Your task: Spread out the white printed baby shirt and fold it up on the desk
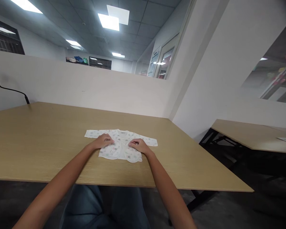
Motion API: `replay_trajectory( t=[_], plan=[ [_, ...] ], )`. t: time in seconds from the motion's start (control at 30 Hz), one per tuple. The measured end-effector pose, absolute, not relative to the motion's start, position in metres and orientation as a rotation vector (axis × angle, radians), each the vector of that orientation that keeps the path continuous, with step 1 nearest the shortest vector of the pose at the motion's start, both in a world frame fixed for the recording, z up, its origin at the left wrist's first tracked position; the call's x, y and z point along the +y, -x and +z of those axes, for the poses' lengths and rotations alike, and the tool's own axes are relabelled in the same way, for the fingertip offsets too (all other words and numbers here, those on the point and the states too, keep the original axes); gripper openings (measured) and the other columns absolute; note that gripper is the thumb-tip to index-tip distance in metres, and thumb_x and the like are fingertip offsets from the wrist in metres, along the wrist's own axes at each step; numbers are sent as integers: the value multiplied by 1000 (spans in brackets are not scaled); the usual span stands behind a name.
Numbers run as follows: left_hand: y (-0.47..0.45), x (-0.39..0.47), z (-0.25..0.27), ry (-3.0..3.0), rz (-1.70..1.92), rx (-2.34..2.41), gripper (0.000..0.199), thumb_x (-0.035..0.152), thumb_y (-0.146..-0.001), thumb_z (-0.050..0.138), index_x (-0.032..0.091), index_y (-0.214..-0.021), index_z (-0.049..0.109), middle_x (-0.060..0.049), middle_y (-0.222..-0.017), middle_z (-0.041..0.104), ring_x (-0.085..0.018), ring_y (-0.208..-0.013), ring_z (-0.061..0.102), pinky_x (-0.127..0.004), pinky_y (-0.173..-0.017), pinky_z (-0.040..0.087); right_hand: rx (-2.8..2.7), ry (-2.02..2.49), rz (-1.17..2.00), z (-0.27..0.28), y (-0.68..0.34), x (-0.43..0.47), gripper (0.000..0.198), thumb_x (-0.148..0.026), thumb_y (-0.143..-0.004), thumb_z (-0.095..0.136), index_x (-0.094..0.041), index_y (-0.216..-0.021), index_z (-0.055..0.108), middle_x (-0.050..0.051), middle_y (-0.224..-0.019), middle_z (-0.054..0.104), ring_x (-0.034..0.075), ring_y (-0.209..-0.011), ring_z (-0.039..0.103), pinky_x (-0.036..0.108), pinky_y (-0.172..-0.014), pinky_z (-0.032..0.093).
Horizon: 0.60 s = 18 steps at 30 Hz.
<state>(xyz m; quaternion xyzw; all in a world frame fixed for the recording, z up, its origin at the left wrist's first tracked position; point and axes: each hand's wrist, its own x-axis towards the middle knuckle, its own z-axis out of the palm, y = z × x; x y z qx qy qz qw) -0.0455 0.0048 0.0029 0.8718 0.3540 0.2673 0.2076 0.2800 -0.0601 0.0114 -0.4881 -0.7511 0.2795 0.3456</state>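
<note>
A small white long-sleeved baby shirt [120, 154] with a pastel print lies spread on the table, its front open and its neck toward the far wall. Both sleeves stretch out sideways. My left hand [104, 141] is over the left front panel, fingers curled and pinched at the cloth near the opening. On the other panel, my right hand [138, 145] is closed in a similar pinch close to the opening's edge. The exact grip of the fingertips is partly hidden in both hands.
The wooden table [50, 140] runs back to a low white partition [97, 87]. A black cable [10, 89] hangs at the far left. To the right stands a second table [250, 135] with dark legs, beyond a white wall [205, 79].
</note>
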Motion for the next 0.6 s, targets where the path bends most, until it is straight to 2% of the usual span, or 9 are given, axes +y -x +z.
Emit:
replay_trajectory(
  t=[0.47,0.6],
  plan=[
    [46,-1,7,-2435,740,956,42,62,-87,63,25,-95,81,-7,-102,73,-24,-101,63,-32,-95,45,-1927,1286,759,10,-281,-60,29,-45,-79,74,-19,-89,81,5,-89,77,20,-83,64,29,-74,46],
    [47,-3,10,-2454,743,932,42,63,-85,65,26,-95,80,-7,-102,73,-24,-101,63,-33,-93,45,-1955,1250,750,10,-281,-60,29,-45,-80,72,-19,-89,80,6,-92,77,22,-86,66,31,-78,48]
  ],
)
